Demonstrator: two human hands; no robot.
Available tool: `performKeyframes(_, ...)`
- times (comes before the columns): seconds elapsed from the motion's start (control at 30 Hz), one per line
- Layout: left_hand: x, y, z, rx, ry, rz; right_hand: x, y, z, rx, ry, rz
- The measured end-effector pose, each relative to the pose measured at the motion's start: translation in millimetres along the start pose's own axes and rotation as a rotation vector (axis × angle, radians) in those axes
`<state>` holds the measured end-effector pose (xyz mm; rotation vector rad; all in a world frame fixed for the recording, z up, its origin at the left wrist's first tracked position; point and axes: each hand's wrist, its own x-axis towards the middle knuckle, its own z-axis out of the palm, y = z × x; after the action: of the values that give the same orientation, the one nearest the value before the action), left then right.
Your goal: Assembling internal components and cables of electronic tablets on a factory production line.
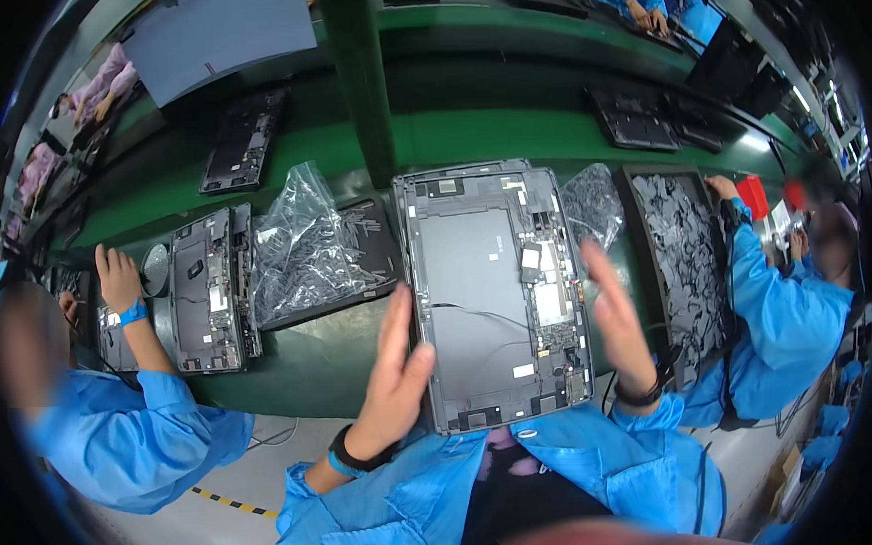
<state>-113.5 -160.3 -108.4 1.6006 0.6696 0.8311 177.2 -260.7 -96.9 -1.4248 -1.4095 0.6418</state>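
An opened tablet-like device housing point(471, 310) lies in front of me, its circuit board, thin black cables and flat grey panel exposed. At its top and left, the edges of what looks like another housing show beneath it. My left hand point(394, 384) is at its lower left edge, fingers stretched out and thumb toward the frame; it seems to touch the side. Beside the right edge is my right hand point(618, 319), its fingers straight and slightly blurred, with a small gap to the housing. Neither hand is wrapped round anything. Dark bands circle both wrists.
Left of the housing, a clear plastic bag of small parts point(306, 263) rests on a black tray point(371, 212). More housings point(204, 290) stand near a co-worker's hand point(119, 281). On the right, a black tray point(660, 313) holds many dark pieces beside another person's sleeve point(778, 289). A green post point(360, 83) rises behind.
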Motion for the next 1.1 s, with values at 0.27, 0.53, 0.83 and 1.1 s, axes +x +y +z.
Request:
performKeyframes(0.27,-8.0,13.5,7.8,0.207,-0.002,0.082,-4.6,-30.9,17.2,0.014,-0.099,-0.019)
performKeyframes(0.53,1.5,59.0,-3.0,-0.634,0.152,0.151,20.1,-97.0,6.7,0.205,-0.193,-0.191)
performKeyframes(0.83,22.7,100.6,-14.4,-0.806,0.226,0.197,54.7,-176.3,50.7,-1.158,0.071,-1.311)
performKeyframes(1.1,31.8,106.4,-4.8,-0.607,0.388,0.605,89.7,-244.5,27.6,-1.024,0.396,-1.591)
